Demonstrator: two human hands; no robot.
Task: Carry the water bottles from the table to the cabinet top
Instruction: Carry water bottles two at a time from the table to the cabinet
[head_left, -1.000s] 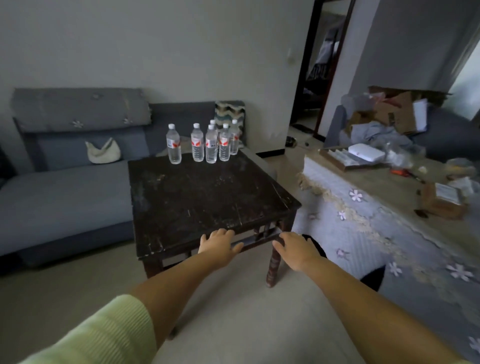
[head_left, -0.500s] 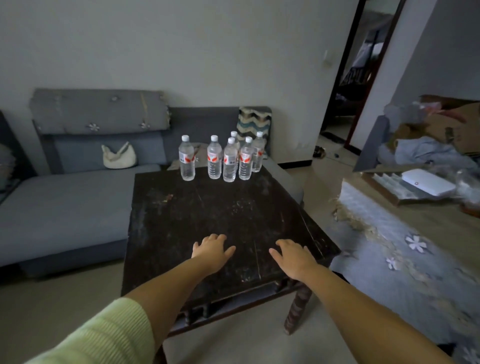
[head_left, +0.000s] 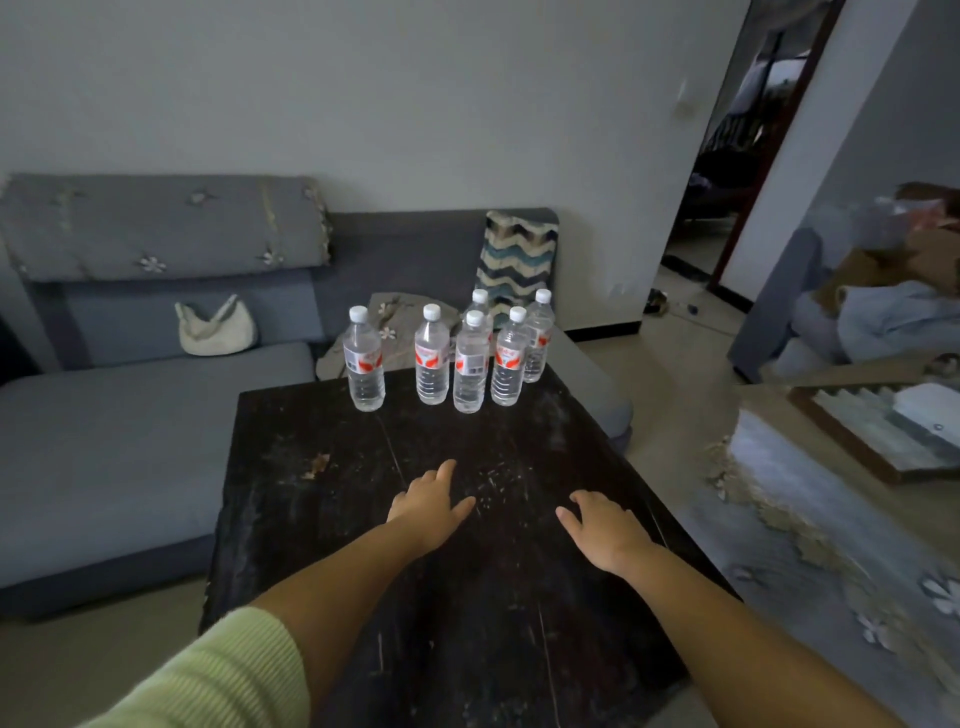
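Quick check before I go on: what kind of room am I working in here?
Most likely a home living room. A grey sofa with a handbag on it runs along the wall, a dark wooden table carries the water bottles, and an open doorway leads to another room.

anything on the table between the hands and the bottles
Nothing visible. Only bare dark table top lies between the left hand, the right hand and the water bottles standing at its far edge. Both hands are open and empty.
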